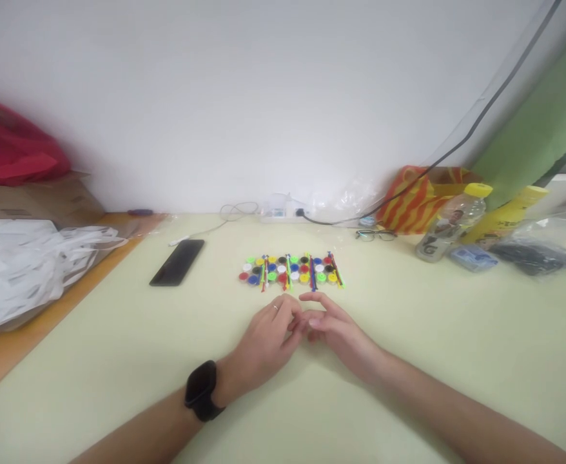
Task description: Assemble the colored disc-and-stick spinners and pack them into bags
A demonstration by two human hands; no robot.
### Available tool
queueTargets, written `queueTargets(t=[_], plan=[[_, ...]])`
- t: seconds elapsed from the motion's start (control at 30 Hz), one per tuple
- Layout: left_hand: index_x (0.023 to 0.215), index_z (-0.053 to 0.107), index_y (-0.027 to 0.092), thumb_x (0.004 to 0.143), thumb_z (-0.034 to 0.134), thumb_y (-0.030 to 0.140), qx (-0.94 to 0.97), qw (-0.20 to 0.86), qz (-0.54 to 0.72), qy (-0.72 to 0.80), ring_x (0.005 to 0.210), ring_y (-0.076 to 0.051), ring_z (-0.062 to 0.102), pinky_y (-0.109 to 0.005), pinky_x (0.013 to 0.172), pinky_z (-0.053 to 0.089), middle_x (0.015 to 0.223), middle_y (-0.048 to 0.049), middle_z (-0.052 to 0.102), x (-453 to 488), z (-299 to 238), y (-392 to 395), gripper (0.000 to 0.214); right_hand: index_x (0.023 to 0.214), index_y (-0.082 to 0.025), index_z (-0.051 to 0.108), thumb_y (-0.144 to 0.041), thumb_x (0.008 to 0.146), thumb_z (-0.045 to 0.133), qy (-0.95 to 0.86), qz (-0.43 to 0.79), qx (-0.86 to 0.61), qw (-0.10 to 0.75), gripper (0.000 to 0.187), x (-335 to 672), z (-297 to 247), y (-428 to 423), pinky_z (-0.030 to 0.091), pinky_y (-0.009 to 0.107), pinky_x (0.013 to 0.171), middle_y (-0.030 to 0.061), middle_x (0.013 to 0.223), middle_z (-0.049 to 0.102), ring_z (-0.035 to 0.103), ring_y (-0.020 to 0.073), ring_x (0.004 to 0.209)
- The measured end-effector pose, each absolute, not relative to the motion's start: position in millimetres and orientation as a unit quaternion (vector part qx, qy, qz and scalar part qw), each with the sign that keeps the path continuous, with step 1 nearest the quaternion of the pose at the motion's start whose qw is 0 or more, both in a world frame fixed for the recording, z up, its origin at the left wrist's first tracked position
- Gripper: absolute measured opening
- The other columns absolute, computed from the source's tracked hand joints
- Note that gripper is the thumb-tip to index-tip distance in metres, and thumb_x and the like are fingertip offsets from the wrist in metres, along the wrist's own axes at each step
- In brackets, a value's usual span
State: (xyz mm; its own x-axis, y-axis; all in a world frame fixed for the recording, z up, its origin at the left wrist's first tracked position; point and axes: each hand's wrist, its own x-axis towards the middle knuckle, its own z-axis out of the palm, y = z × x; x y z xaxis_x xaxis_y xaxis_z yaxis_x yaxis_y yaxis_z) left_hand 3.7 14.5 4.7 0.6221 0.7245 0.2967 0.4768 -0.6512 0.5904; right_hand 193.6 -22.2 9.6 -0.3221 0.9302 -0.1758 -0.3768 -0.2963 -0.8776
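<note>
My left hand, with a ring on one finger and a black watch on the wrist, has its fingers curled inward. Its fingertips meet those of my right hand just above the table; whether anything small lies between them is hidden. On my right hand the index finger is stretched out, apart from the thumb, and no object shows in it. Right beyond both hands lie small round pots with coloured lids, in red, blue, green, yellow, white and black. Thin coloured sticks lie in upright lines among the pots.
A black phone lies to the left. White straps are heaped at the far left. By the wall are a power strip and glasses. A clear bottle, yellow bottle and striped bag stand right.
</note>
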Motion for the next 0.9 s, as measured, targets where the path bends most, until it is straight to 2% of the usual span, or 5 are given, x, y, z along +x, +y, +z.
queueTargets(t=[0.23,0.47,0.67,0.77,0.9], plan=[[0.091,0.044,0.023,0.103,0.045,0.021,0.864,0.257,0.262,0.345,0.081,-0.017,0.053,-0.032,0.073,0.042,0.091,0.0002,0.053,2.8,5.3,14.4,0.012,0.122,-0.025,0.056,-0.031,0.084,0.072,-0.383,0.717,-0.36,0.457,0.042,194.5,5.7,-20.7,0.038,0.036,0.082,0.0068,0.104,0.076,0.062,0.0228,0.094],[0.093,0.045,0.023,0.103,0.045,0.022,0.862,0.265,0.262,0.344,0.081,-0.018,0.054,-0.033,0.073,0.043,0.092,-0.0007,0.054,1.8,4.4,14.8,0.01,0.118,-0.025,0.058,-0.034,0.082,0.075,-0.387,0.718,-0.357,0.456,0.041,193.8,9.6,-20.4,0.039,0.036,0.08,0.0054,0.099,0.075,0.062,0.0233,0.092],[0.098,0.049,0.023,0.102,0.051,0.029,0.863,0.241,0.269,0.352,0.085,-0.02,0.058,-0.034,0.075,0.046,0.097,-0.0028,0.06,-2.5,7.1,17.3,0.008,0.12,-0.026,0.055,-0.038,0.086,0.074,-0.413,0.703,-0.366,0.45,0.041,195.4,2.2,-18.3,0.041,0.036,0.081,0.0054,0.101,0.073,0.062,0.0236,0.094],[0.114,0.052,0.023,0.101,0.055,0.033,0.853,0.186,0.315,0.372,0.1,-0.024,0.06,-0.04,0.087,0.049,0.112,-0.0071,0.063,-12.6,12.5,33.8,0.017,0.123,-0.027,0.054,-0.041,0.093,0.066,-0.49,0.641,-0.394,0.44,0.035,197.9,-1.5,-18.9,0.043,0.037,0.081,0.0039,0.096,0.07,0.062,0.0243,0.094],[0.123,0.055,0.023,0.103,0.05,0.034,0.811,0.112,0.371,0.438,0.115,-0.027,0.059,-0.043,0.099,0.048,0.123,-0.0101,0.063,-34.6,14.3,72.0,0.023,0.124,-0.028,0.057,-0.031,0.097,0.06,-0.66,0.45,-0.439,0.411,0.027,199.5,-3.1,-23.6,0.044,0.039,0.081,0.0065,0.102,0.066,0.06,0.0259,0.095]])
